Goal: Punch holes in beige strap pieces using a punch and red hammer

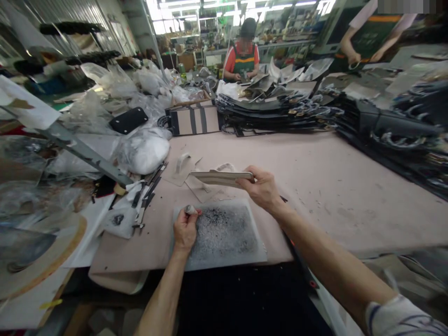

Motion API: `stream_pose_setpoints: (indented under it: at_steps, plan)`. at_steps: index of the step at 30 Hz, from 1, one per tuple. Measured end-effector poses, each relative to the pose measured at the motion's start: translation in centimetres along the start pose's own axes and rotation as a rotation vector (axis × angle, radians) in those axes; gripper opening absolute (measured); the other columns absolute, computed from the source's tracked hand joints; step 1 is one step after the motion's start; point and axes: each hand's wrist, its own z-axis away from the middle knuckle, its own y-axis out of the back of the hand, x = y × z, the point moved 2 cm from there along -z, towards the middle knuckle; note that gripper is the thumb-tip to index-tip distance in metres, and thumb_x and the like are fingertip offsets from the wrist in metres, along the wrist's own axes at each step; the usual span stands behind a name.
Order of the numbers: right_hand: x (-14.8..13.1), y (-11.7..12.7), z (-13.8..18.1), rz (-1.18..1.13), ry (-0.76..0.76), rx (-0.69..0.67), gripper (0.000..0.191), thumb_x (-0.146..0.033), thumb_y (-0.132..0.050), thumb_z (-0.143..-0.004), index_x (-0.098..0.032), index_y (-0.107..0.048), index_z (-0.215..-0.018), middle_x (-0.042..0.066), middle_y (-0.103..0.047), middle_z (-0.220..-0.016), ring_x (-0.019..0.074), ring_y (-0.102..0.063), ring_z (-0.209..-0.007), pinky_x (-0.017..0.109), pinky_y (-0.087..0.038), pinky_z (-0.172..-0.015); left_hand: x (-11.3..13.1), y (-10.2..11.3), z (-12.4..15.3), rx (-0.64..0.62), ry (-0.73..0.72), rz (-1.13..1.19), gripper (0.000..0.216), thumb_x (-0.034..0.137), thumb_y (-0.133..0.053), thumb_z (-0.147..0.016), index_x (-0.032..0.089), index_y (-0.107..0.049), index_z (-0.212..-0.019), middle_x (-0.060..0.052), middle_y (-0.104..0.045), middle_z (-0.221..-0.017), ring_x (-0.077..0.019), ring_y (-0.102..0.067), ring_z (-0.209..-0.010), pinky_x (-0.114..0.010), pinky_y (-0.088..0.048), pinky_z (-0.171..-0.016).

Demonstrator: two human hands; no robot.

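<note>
My right hand [261,189] is closed on the right end of a thin, flat beige panel [222,178], held edge-on above the table. Below it and to the left, my left hand [185,228] is closed around a small whitish cylindrical thing with a grey end [191,209]; its exact kind I cannot make out. That hand is over the left side of a translucent cutting mat [227,238], whose surface is covered in dark marks. Behind the panel lie pale cut pieces [178,170], one with a curved strip standing up.
Stacked black bag pieces [273,114] line the table's [315,186] back and right. A striped box-like bag [195,120] stands at the back. Metal tools [149,193] and plastic bags [143,149] lie left, near a slanted metal bar [87,156]. Two other people work beyond.
</note>
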Motion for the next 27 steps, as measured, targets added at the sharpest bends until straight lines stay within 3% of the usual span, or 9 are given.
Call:
stream_pose_setpoints:
  at_steps: [3,5,8,11,14,18,23,25,27]
  plan:
    - [-3.0,1.7,6.4,0.394,0.429,-0.068,0.019,-0.018,-0.048,-0.09,-0.021,-0.065,-0.084,0.005,-0.059,-0.081,0.0191,-0.05,-0.079,0.035,-0.039,-0.074,0.0,0.0,0.0,0.016,-0.011,0.007,0.027,0.043,-0.061,-0.089,0.018,-0.068,-0.097,-0.006,-0.074,-0.092,-0.0203,-0.07,-0.089,-0.032,-0.055,-0.089]
    - [-2.9,1.2,11.5,0.572,0.55,-0.183,0.024,-0.012,-0.044,-0.091,-0.02,-0.066,-0.094,0.007,-0.058,-0.081,0.0211,-0.046,-0.076,0.037,-0.036,-0.07,0.0,0.1,0.2,0.025,-0.019,-0.003,0.027,0.043,-0.061,-0.089,0.018,-0.068,-0.098,-0.006,-0.074,-0.093,-0.0203,-0.071,-0.09,-0.032,-0.054,-0.09]
    - [-0.5,-0.7,17.8,0.662,0.525,-0.26,0.022,-0.008,-0.045,-0.089,-0.016,-0.065,-0.094,0.008,-0.057,-0.081,0.022,-0.044,-0.073,0.038,-0.033,-0.066,0.2,0.1,0.4,0.041,-0.037,-0.021,0.026,0.042,-0.063,-0.088,0.018,-0.069,-0.097,-0.006,-0.075,-0.093,-0.0202,-0.071,-0.09,-0.032,-0.054,-0.09]
    - [1.9,-2.7,21.1,0.676,0.45,-0.256,0.015,-0.008,-0.052,-0.083,-0.016,-0.063,-0.087,0.007,-0.055,-0.079,0.0218,-0.043,-0.072,0.038,-0.031,-0.065,1.2,-0.6,0.7,0.04,-0.053,-0.025,0.026,0.041,-0.064,-0.087,0.018,-0.069,-0.098,-0.006,-0.075,-0.094,-0.0201,-0.071,-0.09,-0.031,-0.055,-0.089]
    - [2.7,-3.9,21.9,0.659,0.41,-0.281,0.014,-0.008,-0.058,-0.078,-0.017,-0.063,-0.087,0.006,-0.056,-0.081,0.0217,-0.044,-0.073,0.038,-0.031,-0.066,3.3,-2.8,0.6,-0.016,-0.071,0.061,0.029,0.042,-0.066,-0.086,0.017,-0.068,-0.101,-0.006,-0.075,-0.095,-0.0199,-0.071,-0.09,-0.031,-0.056,-0.088]
    - [2.0,-4.0,21.5,0.659,0.304,-0.386,0.017,-0.009,-0.065,-0.074,-0.019,-0.061,-0.087,0.005,-0.059,-0.087,0.0225,-0.048,-0.078,0.038,-0.033,-0.069,5.9,-7.6,-0.2,-0.165,-0.08,0.228,0.03,0.04,-0.068,-0.084,0.016,-0.064,-0.103,-0.007,-0.075,-0.095,-0.0193,-0.07,-0.089,-0.033,-0.055,-0.087]
    - [0.4,-2.3,20.9,0.462,0.207,-0.49,0.03,-0.043,-0.074,-0.08,-0.02,-0.06,-0.094,0.006,-0.06,-0.096,0.0242,-0.053,-0.086,0.038,-0.039,-0.077,4.7,-11.9,-1.0,-0.275,-0.022,0.289,0.03,0.039,-0.069,-0.082,0.015,-0.062,-0.1,-0.009,-0.074,-0.093,-0.0206,-0.07,-0.088,-0.034,-0.055,-0.084]
    - [0.5,-0.9,20.3,0.36,0.189,-0.414,0.026,-0.044,-0.066,-0.088,-0.021,-0.06,-0.098,0.005,-0.06,-0.095,0.0225,-0.054,-0.085,0.037,-0.04,-0.077,3.6,-12.4,-1.0,-0.298,-0.021,0.259,0.028,0.038,-0.068,-0.083,0.014,-0.064,-0.098,-0.01,-0.073,-0.094,-0.0201,-0.069,-0.088,-0.032,-0.055,-0.082]
    - [1.5,1.0,19.2,0.354,0.16,-0.238,0.02,-0.038,-0.056,-0.095,-0.02,-0.06,-0.104,0.007,-0.061,-0.097,0.0219,-0.055,-0.087,0.036,-0.041,-0.079,2.9,-12.3,-0.8,-0.318,-0.02,0.255,0.026,0.037,-0.068,-0.083,0.014,-0.065,-0.096,-0.009,-0.073,-0.095,-0.0194,-0.068,-0.088,-0.031,-0.054,-0.08]
